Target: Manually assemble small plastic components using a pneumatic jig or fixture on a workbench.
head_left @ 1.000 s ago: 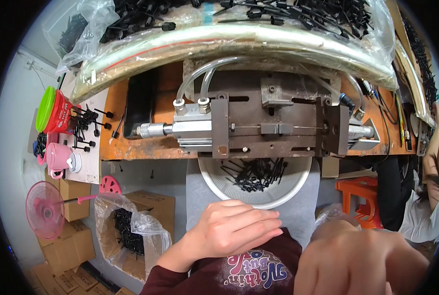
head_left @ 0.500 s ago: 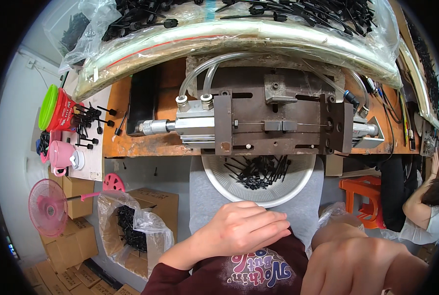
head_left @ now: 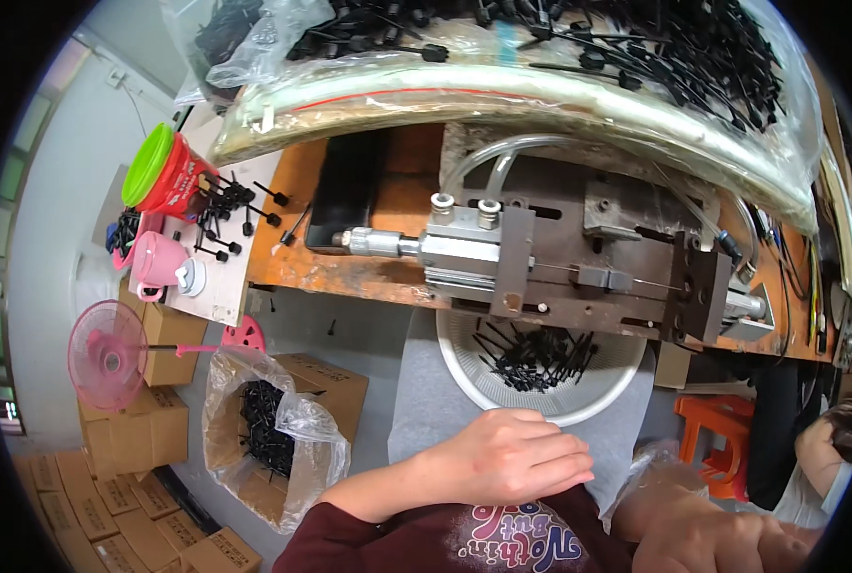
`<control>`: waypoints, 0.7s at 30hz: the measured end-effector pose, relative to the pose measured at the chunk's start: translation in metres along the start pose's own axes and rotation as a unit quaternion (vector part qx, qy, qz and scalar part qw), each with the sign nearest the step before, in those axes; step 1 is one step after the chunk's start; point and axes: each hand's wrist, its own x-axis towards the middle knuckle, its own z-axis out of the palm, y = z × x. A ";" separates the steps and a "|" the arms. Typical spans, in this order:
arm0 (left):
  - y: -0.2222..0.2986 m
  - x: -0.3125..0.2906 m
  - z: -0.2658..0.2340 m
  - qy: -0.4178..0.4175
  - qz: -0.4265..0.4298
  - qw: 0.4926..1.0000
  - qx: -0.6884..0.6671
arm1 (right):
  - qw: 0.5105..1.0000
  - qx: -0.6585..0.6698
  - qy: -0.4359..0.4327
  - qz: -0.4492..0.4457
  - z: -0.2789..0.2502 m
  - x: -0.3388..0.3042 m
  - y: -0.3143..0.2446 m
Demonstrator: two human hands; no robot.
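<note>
My left hand (head_left: pixel 526 456) hovers over my lap at the near rim of a white plastic basket (head_left: pixel 452 368). Its fingers lie bent and pressed together, pointing right; the palm side is hidden, so anything inside cannot be made out. At the lower right, my right hand (head_left: pixel 722 542) shows mostly its back, with the fingers out of sight. Several black plastic stems with knobbed ends (head_left: pixel 541 358) lie in the basket. Beyond it, a metal clamping fixture (head_left: pixel 560 307) with air cylinders (head_left: pixel 459 258) is mounted on the bench, a small grey block (head_left: pixel 605 279) at its middle.
Black parts heap on the plastic-wrapped shelf (head_left: pixel 541 91). A red bucket (head_left: pixel 180 181), pink cup (head_left: pixel 159 260) and loose black parts stand at left. Below are a pink fan (head_left: pixel 111 355), cartons (head_left: pixel 135 430) and a lined box. An orange stool (head_left: pixel 717 439) and another person's arm (head_left: pixel 818 454) appear right.
The view has swung left, so bench, fixture and basket sit farther right and tilted. My right hand has dropped toward the lower edge; my left hand keeps its pose over my lap.
</note>
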 end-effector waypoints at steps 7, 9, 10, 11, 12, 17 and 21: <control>0.000 0.005 0.002 -0.006 0.007 1.000 -0.010 | 0.989 0.144 0.029 -0.029 -0.039 -0.006 -0.001; -0.002 0.002 0.004 -0.002 0.001 1.000 -0.006 | 0.989 0.116 0.056 -0.067 -0.044 -0.009 -0.002; -0.004 -0.003 0.005 0.002 -0.006 1.000 -0.002 | 0.990 0.099 0.067 -0.081 -0.048 -0.008 -0.001; -0.003 0.000 0.005 0.002 0.000 1.000 -0.011 | 0.989 0.069 0.080 -0.100 -0.042 -0.007 -0.004; -0.002 0.002 0.007 0.002 0.005 1.000 -0.020 | 0.989 0.039 0.090 -0.111 -0.034 -0.008 -0.007; 0.000 0.004 0.009 -0.012 -0.005 1.000 -0.024 | 0.992 -0.046 0.067 -0.101 -0.016 -0.018 0.002; -0.001 0.002 0.011 -0.015 -0.004 0.999 -0.030 | 0.991 -0.081 0.055 -0.095 -0.008 -0.020 0.012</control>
